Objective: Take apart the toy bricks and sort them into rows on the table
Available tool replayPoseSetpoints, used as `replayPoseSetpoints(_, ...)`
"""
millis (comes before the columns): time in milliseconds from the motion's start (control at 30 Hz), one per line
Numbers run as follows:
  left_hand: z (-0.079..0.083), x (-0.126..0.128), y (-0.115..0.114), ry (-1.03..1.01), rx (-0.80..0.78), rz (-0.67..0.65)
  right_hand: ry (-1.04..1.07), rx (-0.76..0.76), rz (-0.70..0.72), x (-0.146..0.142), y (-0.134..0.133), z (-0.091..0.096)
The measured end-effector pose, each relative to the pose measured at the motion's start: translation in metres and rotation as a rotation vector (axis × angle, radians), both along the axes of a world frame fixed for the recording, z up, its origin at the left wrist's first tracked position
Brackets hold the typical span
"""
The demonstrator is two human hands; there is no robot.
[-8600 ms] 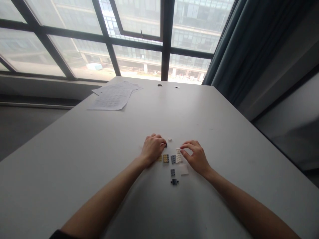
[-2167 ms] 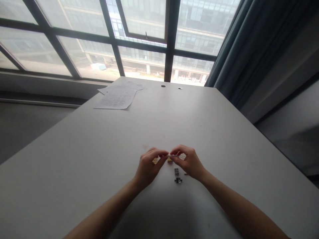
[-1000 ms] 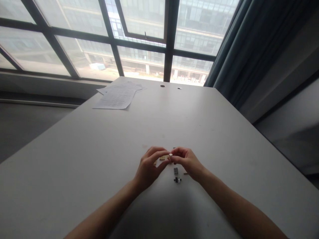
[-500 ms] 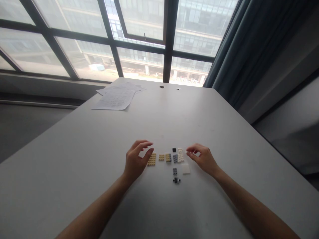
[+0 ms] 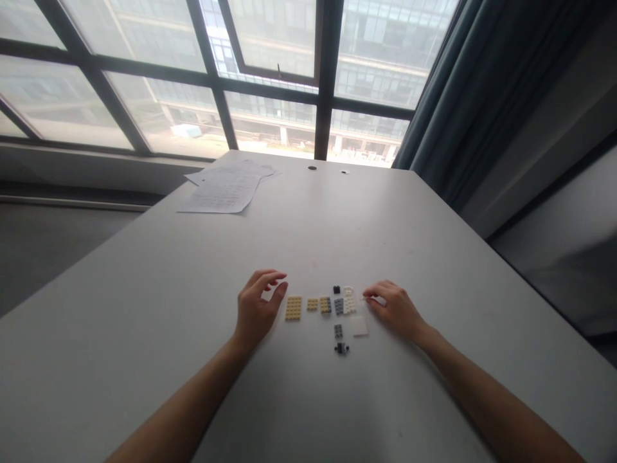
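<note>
My left hand (image 5: 258, 302) hovers just left of a large tan studded plate (image 5: 293, 308), its thumb and index finger slightly apart with nothing between them. My right hand (image 5: 395, 308) pinches a tiny white piece (image 5: 363, 297) beside the white studded plate (image 5: 349, 305). Between the hands lie a small tan plate (image 5: 312, 304), a tan-and-grey piece (image 5: 325, 305) and a dark grey plate (image 5: 339, 307). A black brick (image 5: 336, 290) and a white curved piece (image 5: 348, 291) sit above them. Lower down are a flat white tile (image 5: 360, 326), a grey plate (image 5: 338, 331) and a black-and-grey part (image 5: 342, 348).
The pieces lie on a white table (image 5: 308, 238). Printed sheets of paper (image 5: 224, 190) rest at its far left. Two round table holes (image 5: 312, 168) are near the far edge, with a window beyond and a dark curtain (image 5: 443, 96) at the right.
My left hand has drawn a little to the left, uncovering the large tan plate. My right hand has shifted slightly right and down, with the tiny white piece at its fingertips.
</note>
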State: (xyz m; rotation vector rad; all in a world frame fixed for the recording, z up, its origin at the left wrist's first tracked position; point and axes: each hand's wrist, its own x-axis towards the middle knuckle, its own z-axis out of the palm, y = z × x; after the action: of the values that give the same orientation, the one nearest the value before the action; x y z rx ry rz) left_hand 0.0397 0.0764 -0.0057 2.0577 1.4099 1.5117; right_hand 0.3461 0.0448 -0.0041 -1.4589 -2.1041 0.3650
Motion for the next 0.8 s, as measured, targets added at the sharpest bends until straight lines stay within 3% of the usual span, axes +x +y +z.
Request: replayPoseSetpoints(800, -0.004, 0.0, 0.0, 0.01, -0.007, -0.005, -0.066, -0.019, 0.065, -0.004, 0.013, -0.003)
